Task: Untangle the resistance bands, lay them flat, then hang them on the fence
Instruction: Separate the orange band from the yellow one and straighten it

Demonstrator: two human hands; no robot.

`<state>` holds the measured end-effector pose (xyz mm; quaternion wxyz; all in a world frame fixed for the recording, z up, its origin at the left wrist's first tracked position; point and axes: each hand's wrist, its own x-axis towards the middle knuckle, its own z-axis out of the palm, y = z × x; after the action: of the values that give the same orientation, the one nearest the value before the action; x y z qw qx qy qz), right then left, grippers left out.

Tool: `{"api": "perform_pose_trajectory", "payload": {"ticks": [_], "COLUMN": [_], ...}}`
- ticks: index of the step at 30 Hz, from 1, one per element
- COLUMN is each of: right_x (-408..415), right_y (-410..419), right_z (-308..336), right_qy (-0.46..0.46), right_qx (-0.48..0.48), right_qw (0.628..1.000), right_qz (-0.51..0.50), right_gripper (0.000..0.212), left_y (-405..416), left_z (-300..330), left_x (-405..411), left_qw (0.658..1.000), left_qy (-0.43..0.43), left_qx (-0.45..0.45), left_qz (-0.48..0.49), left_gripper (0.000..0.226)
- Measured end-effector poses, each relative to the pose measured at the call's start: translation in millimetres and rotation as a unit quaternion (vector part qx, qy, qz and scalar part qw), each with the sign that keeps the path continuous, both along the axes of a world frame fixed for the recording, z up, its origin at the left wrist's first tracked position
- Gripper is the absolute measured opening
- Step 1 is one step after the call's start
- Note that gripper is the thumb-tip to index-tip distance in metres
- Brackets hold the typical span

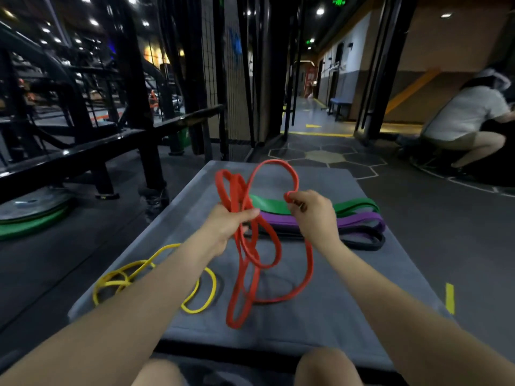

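Note:
A tangled red resistance band [252, 263] hangs in loops above the grey mat [320, 316]. My left hand [227, 227] grips its crossed strands in the middle. My right hand [313, 213] pinches one upper loop of the same band. A yellow band [131, 277] lies knotted on the mat at the left, partly hidden under my left forearm. Behind my hands a green band [356, 204], a purple band [359, 220] and a black band [365, 242] lie flat, side by side. A black wire fence [220, 79] stands upright beyond the mat.
A black metal rail [111, 146] and gym frames run along the left, with a weight plate and another green band [30, 227] on the floor. A person [462, 118] crouches at the right. A corridor opens straight ahead.

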<state>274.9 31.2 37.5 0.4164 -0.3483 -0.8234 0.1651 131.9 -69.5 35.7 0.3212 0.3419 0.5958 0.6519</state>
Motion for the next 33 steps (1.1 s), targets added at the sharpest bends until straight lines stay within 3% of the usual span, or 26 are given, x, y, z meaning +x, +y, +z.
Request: {"api": "perform_pose_trajectory", "payload": {"ticks": [3,6,7,11,16,22,27,33], "right_x": [16,26,28,27,11,-4,-13,-22], "right_y": [7,15,16,13,2,-10,-16,-24], "right_z": [27,46,51,67,89,119,146,170], "right_qy": [0.026,0.041,0.041,0.039,0.057,0.056,0.072,0.076], "right_qx": [0.046,0.074,0.081,0.107,0.143,0.196,0.214,0.199], "right_qw": [0.998,0.996,0.995,0.993,0.988,0.977,0.972,0.972], "right_qz": [-0.020,-0.032,-0.033,-0.018,0.020,0.057,0.067,0.097], "right_gripper": [0.022,0.022,0.022,0.023,0.020,0.016,0.019,0.013], "left_y": [3,3,3,4,7,2,1,-3], "left_z": [6,14,21,59,100,132,159,188], "left_x": [6,6,6,7,18,17,7,3], "left_qw": [0.987,0.975,0.979,0.988,0.969,0.967,0.952,0.944], "left_qy": [0.117,0.115,0.101,0.148,0.236,0.217,0.266,0.305], "left_qx": [-0.075,-0.132,-0.120,-0.015,0.047,0.126,0.153,0.123], "left_qz": [-0.082,-0.134,-0.128,-0.050,-0.053,-0.040,0.010,0.025], "left_gripper": [0.023,0.093,0.101,0.063,0.045,0.007,0.013,0.024]}}
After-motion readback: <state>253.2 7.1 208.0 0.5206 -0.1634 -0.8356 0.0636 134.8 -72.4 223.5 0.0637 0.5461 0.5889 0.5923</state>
